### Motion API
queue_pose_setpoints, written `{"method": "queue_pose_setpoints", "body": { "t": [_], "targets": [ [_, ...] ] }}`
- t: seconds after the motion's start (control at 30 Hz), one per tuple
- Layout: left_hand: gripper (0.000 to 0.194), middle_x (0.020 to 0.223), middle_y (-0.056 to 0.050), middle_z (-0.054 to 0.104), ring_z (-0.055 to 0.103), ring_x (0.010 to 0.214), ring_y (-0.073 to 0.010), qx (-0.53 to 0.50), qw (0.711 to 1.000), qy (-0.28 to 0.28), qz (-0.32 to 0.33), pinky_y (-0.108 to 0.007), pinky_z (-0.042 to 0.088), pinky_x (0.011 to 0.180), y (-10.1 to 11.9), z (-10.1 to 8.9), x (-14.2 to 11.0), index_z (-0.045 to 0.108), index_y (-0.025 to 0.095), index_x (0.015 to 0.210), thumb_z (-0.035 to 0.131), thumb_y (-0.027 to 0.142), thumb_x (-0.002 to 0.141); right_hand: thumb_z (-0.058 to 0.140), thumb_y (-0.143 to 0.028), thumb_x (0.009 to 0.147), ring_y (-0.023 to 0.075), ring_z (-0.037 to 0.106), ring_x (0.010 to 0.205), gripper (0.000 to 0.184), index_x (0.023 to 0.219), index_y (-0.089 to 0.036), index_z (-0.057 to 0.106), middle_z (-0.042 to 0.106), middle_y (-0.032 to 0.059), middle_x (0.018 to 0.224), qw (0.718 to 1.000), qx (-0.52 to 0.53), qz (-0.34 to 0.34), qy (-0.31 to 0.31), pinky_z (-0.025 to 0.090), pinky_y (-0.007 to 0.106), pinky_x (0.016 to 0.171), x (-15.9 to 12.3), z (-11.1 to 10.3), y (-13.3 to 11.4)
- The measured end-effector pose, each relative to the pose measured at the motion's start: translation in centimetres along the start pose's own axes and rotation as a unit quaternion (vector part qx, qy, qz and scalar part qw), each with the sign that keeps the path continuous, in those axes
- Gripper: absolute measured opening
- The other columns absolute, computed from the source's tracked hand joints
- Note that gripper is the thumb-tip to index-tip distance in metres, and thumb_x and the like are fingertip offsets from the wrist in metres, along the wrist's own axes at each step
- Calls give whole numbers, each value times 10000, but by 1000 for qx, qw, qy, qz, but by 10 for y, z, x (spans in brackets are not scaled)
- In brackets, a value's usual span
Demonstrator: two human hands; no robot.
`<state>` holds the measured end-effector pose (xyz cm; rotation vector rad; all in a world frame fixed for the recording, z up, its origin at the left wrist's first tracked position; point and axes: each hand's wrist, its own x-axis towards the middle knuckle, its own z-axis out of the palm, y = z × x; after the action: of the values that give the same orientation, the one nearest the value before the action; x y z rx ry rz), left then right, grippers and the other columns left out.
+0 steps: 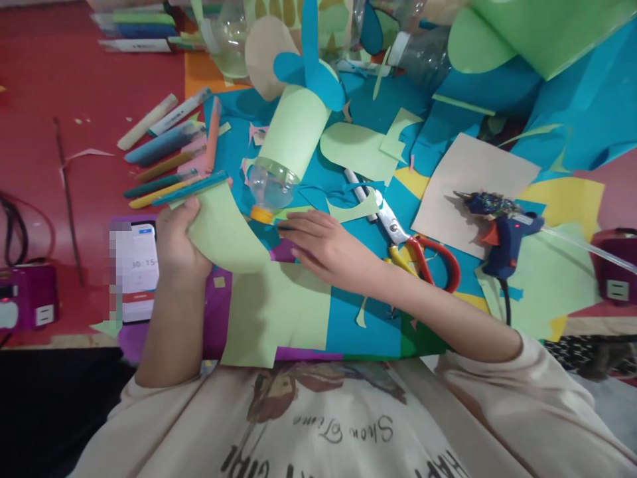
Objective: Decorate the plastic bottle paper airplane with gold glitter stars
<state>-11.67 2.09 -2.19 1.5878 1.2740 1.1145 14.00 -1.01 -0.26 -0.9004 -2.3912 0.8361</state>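
Observation:
My left hand (182, 232) is closed on a curved sheet of light green paper (226, 229) that has a blue strip (192, 188) along its top edge. The thumb lies on the paper's face. My right hand (326, 249) is stretched out, palm down, its fingertips close to the orange cap of a plastic bottle (271, 186). I cannot tell whether they touch it. Light green paper wraps that bottle, and blue petal-shaped paper pieces (311, 66) stand at its far end. Below my hands lies another light green sheet (279, 309).
Scissors (398, 232) with red and yellow handles lie right of my right hand. Farther right is a blue glue gun (507, 239) with its cord. Several markers (169, 143) lie at the left, above a phone (139, 272). Paper scraps and clear bottles (423, 56) fill the back.

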Motion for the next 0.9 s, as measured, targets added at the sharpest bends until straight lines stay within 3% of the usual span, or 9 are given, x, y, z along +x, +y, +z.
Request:
{"method": "queue_pose_setpoints", "body": {
  "t": [0.1, 0.17, 0.37, 0.47, 0.57, 0.7, 0.73, 0.8, 0.9],
  "targets": [
    [387, 1035, 19, 780, 717, 1020, -288, -113, 988, 76, -73, -415, 645, 845, 10, 1, -3, 787, 273, 958, 681, 603, 786, 353, -243, 1020, 261, 627, 1204, 393, 1238, -132, 661, 694, 150, 1239, 997, 45, 55, 19, 517, 472, 1036, -34, -20, -5],
    [321, 991, 17, 787, 728, 981, -282, -128, 986, 69, -82, -407, 652, 801, 17, 5, -4, 781, 275, 922, 716, 557, 782, 399, -239, 1010, 266, 634, 1205, 366, 1247, -136, 658, 694, 150, 1252, 993, 65, 90, 25, 525, 480, 1033, -59, -29, -9],
    [342, 864, 39, 780, 727, 916, -258, -31, 988, 149, -20, -415, 631, 853, 14, 18, -2, 737, 241, 803, 804, 567, 727, 510, -193, 963, 245, 655, 1189, 304, 1214, -216, 680, 731, 89, 1213, 985, 70, 150, 53, 553, 451, 1013, -121, -44, -23],
    [313, 888, 73, 771, 719, 881, -224, 19, 987, 161, 17, -407, 615, 849, 15, 21, 0, 700, 233, 796, 833, 510, 731, 548, -194, 941, 235, 639, 1221, 219, 1096, -224, 700, 725, 76, 1230, 984, 88, 152, -4, 590, 407, 956, -133, -51, -34],
    [347, 841, 104, 741, 708, 870, -187, 85, 982, 158, 62, -396, 578, 817, 25, 23, -2, 654, 228, 830, 806, 531, 755, 584, -237, 922, 250, 668, 1178, 114, 830, -205, 642, 724, 104, 1224, 986, 86, 141, -25, 616, 397, 884, -129, -58, -39],
    [401, 747, 104, 661, 685, 782, -150, 148, 979, 138, 16, -358, 519, 703, 38, 25, -9, 626, 191, 819, 690, 586, 821, 571, -244, 939, 241, 734, 957, 263, 689, -223, 491, 763, 111, 956, 988, 16, 127, 81, 624, 374, 744, -102, -61, -28],
    [411, 701, 95, 638, 658, 705, -130, 147, 977, 151, 3, -323, 502, 645, 39, 25, -10, 629, 181, 789, 718, 583, 788, 572, -232, 942, 234, 733, 929, 226, 726, -221, 509, 755, 113, 945, 986, -4, 124, 108, 621, 360, 717, -94, -60, -23],
    [414, 637, 72, 616, 587, 593, -101, 136, 975, 177, -23, -272, 468, 560, 38, 26, -12, 637, 165, 734, 792, 547, 700, 561, -228, 953, 246, 710, 1014, 50, 920, -204, 589, 717, 145, 1123, 981, -36, 126, 142, 622, 383, 768, -77, -56, -13],
    [383, 637, 29, 646, 565, 588, -119, 123, 976, 178, -38, -267, 484, 562, 36, 28, -12, 657, 160, 688, 835, 491, 618, 493, -276, 988, 272, 627, 1199, 247, 1206, -216, 594, 586, 147, 1378, 979, -41, 138, 147, 615, 410, 849, -55, -45, -2]
  ]
}}
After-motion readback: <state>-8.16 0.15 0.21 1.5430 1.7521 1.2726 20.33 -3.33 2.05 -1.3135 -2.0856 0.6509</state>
